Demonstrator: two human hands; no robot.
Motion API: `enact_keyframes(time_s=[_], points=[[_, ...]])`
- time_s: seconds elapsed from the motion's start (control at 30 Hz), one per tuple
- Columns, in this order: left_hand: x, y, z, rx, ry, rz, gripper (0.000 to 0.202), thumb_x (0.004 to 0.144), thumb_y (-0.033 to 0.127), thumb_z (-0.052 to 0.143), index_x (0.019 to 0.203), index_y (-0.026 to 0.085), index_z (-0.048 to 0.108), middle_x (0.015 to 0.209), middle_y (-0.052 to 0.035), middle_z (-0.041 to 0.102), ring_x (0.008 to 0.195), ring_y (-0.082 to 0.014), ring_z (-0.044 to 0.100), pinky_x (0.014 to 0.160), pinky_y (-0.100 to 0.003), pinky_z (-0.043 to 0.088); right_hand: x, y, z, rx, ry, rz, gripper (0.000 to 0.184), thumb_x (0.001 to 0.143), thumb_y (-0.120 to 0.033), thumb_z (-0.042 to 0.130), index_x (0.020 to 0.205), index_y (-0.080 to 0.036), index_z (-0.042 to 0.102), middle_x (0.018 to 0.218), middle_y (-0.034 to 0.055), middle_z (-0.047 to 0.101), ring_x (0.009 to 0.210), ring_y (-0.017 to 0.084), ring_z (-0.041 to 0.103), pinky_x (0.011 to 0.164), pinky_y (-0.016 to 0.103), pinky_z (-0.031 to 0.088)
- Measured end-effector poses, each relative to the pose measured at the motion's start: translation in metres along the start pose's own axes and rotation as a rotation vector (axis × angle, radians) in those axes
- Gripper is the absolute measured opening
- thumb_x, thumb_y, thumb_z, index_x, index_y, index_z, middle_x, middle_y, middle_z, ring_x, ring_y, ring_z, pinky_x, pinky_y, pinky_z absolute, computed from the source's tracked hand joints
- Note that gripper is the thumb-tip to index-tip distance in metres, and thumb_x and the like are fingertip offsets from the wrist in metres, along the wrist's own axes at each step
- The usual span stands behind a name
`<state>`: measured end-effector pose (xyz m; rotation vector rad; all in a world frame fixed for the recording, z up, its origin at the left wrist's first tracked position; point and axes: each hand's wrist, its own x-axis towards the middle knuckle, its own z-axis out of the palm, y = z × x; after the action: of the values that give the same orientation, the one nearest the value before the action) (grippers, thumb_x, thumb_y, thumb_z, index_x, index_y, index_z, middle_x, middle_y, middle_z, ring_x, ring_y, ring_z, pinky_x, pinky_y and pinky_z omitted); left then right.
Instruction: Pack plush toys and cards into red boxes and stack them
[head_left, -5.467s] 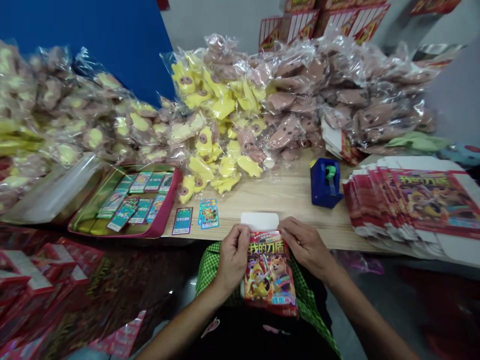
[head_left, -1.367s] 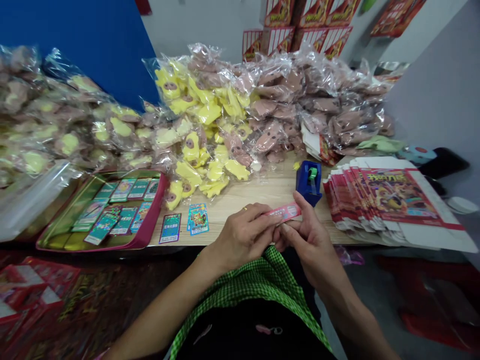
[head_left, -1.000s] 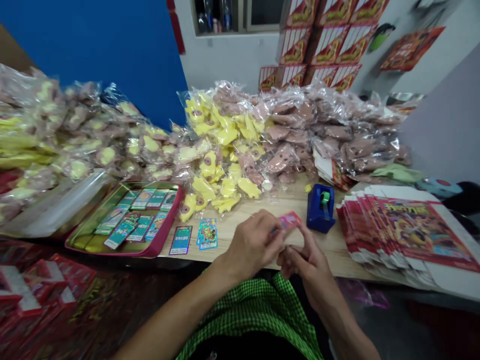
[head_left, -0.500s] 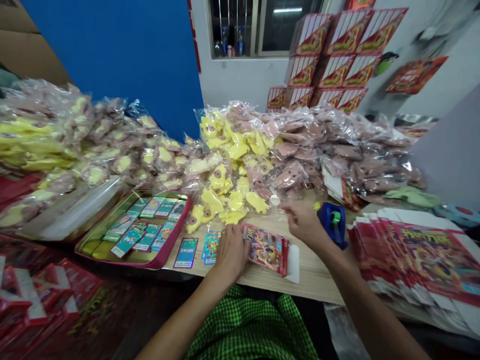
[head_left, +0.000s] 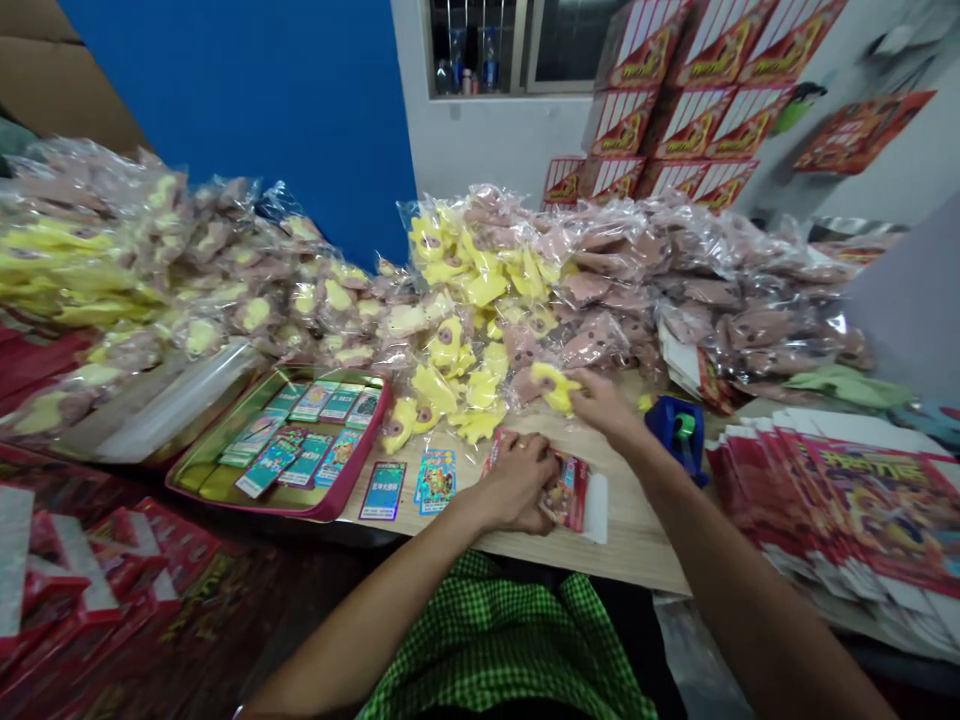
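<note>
My left hand [head_left: 517,482] lies over a red printed carton [head_left: 571,492], fingers curled on it, with its white end flap [head_left: 596,508] sticking out to the right. A small yellow toy [head_left: 553,386] with a dark round patch is pinched at its right end in my right hand [head_left: 609,408], just above the table. Left of the carton, a few printed cards [head_left: 436,482] overlap, and a single card [head_left: 383,491] lies by itself. Behind both hands is a heap of bagged yellow toys [head_left: 457,395].
An open tin [head_left: 182,488] with several teal cards stands at the left. To the right are a blue tape dispenser [head_left: 677,440] and a pile of flat red cartons [head_left: 862,500]. Bagged pinkish toys [head_left: 600,340] fill the back. Red boxes [head_left: 697,110] are stacked against the wall.
My left hand has shifted from the carton's left edge to over its middle. A yellow toy has come up in my right hand from the heap. The camera view has moved slightly.
</note>
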<state>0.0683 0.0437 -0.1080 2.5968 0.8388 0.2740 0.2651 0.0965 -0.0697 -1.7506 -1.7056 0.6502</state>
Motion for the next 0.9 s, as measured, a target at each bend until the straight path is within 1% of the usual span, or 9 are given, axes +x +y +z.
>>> enact_keyframes(time_s=[0.07,0.2,0.27,0.37,0.5,0.63,0.7,0.8,0.9], points=[[-0.002,0.003,-0.004,-0.111,0.083,-0.064,0.080,0.051,0.039,0.093,0.119,0.016,0.057,0.123,-0.0140,0.055,0.119,-0.0375,0.053,0.107,-0.055,0.043,-0.018,0.006,-0.028,0.128,0.006,0.025,0.043,0.081,-0.034,0.046,0.112,-0.015,0.068,0.086,0.0080,0.071,0.077,0.023,0.066,0.066,0.032,0.053],[-0.013,0.008,-0.014,-0.301,0.251,-0.155,0.113,0.048,0.043,0.095,0.143,0.021,0.038,0.128,-0.0117,0.046,0.119,-0.0365,0.048,0.101,-0.055,0.047,-0.056,0.016,-0.074,0.389,-0.192,0.173,0.037,0.066,-0.041,0.055,0.088,-0.015,0.069,0.075,0.0089,0.068,0.060,0.021,0.061,0.052,0.029,0.048],[-0.017,0.009,-0.017,-0.305,0.294,-0.177,0.109,0.048,0.039,0.094,0.140,0.023,0.039,0.127,-0.0106,0.045,0.117,-0.0358,0.049,0.100,-0.055,0.046,-0.069,0.016,-0.090,0.332,-0.242,0.258,0.030,0.059,-0.036,0.058,0.079,-0.016,0.068,0.065,0.0053,0.063,0.052,0.017,0.054,0.047,0.026,0.040],[-0.021,0.015,-0.017,-0.272,0.355,-0.164,0.100,0.049,0.031,0.090,0.135,0.021,0.041,0.129,-0.0117,0.048,0.118,-0.0365,0.049,0.102,-0.055,0.043,-0.081,0.004,-0.105,0.018,-0.247,0.161,0.025,0.067,-0.035,0.053,0.076,-0.018,0.068,0.064,0.0045,0.063,0.055,0.018,0.053,0.049,0.027,0.037],[-0.018,0.029,-0.010,-0.270,0.389,-0.064,0.099,0.053,0.031,0.087,0.138,0.022,0.036,0.130,-0.0120,0.053,0.124,-0.0366,0.049,0.107,-0.055,0.038,-0.092,-0.023,-0.104,-0.239,-0.337,-0.163,0.026,0.084,-0.034,0.043,0.070,-0.021,0.061,0.076,0.0074,0.067,0.073,0.021,0.059,0.065,0.031,0.042],[-0.017,0.043,-0.001,-0.234,0.417,-0.030,0.104,0.057,0.028,0.083,0.145,0.023,0.027,0.137,-0.0149,0.050,0.129,-0.0382,0.048,0.109,-0.058,0.035,-0.099,-0.043,-0.087,-0.638,-0.411,-0.173,0.019,0.087,-0.022,0.045,0.071,-0.020,0.055,0.064,0.0061,0.059,0.057,0.018,0.050,0.056,0.031,0.028],[-0.018,0.049,0.002,-0.227,0.406,-0.010,0.108,0.058,0.028,0.083,0.147,0.024,0.022,0.140,-0.0159,0.048,0.130,-0.0393,0.047,0.109,-0.059,0.035,-0.102,-0.050,-0.076,-0.725,-0.347,-0.134,0.013,0.083,-0.017,0.049,0.088,-0.018,0.061,0.061,0.0040,0.057,0.056,0.019,0.049,0.055,0.031,0.024],[-0.022,0.055,0.004,-0.296,0.420,-0.026,0.113,0.059,0.031,0.085,0.151,0.026,0.018,0.138,-0.0139,0.048,0.128,-0.0376,0.049,0.108,-0.057,0.039,-0.110,-0.057,-0.065,-0.588,-0.137,-0.185,0.035,0.085,-0.019,0.047,0.119,-0.013,0.056,0.070,0.0037,0.061,0.060,0.020,0.053,0.057,0.029,0.029],[-0.024,0.054,0.004,-0.378,0.471,-0.139,0.117,0.060,0.036,0.086,0.153,0.026,0.014,0.135,-0.0129,0.049,0.123,-0.0365,0.052,0.105,-0.057,0.043,-0.120,-0.057,-0.065,-0.437,-0.018,-0.306,0.032,0.091,-0.031,0.045,0.117,-0.016,0.054,0.089,0.0089,0.066,0.071,0.021,0.060,0.065,0.031,0.039]])
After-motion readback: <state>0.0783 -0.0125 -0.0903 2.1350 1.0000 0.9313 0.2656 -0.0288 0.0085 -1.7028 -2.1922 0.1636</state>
